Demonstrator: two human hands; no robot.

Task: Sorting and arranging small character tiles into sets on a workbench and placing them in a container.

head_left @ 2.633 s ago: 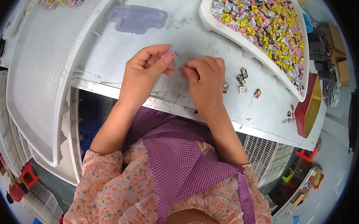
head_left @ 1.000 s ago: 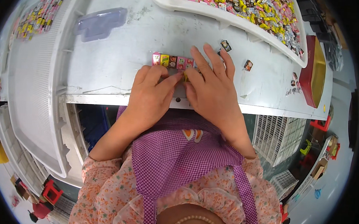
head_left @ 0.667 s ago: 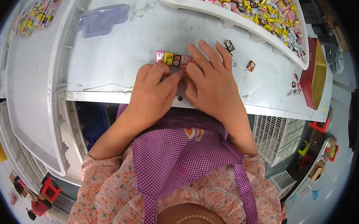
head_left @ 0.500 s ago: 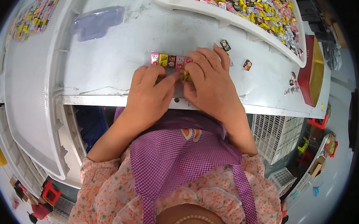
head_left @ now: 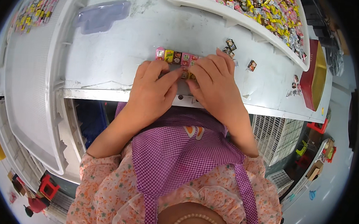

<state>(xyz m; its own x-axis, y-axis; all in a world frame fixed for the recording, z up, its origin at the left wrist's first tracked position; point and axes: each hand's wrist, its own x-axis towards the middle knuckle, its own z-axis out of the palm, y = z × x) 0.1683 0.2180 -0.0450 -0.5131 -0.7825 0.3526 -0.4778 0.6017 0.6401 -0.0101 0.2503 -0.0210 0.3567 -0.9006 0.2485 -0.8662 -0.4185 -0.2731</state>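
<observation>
A short row of small wrapped candies (head_left: 177, 57) in pink, yellow and brown lies on the white table, its right end covered by my right fingers. Just below it, a reddish candy (head_left: 184, 74) and a yellow candy (head_left: 192, 76) sit side by side between my hands. My left hand (head_left: 153, 83) is closed, with a fingertip against the reddish candy's left side. My right hand (head_left: 217, 82) curls over the yellow candy, thumb on the near side and fingers over the row. Loose dark candies (head_left: 231, 44) lie just beyond my right fingertips.
A white tray (head_left: 216, 11) heaped with mixed candies stands at the far right. Another white tray (head_left: 30, 77) on the left holds candies lined up in rows. A clear plastic insert (head_left: 102, 15) lies at the far left, a red and gold box (head_left: 314, 76) at the right edge.
The view has shifted slightly. My right fingers have drawn back a little, showing more dark candies beyond them. Both hands stay at the two lower candies.
</observation>
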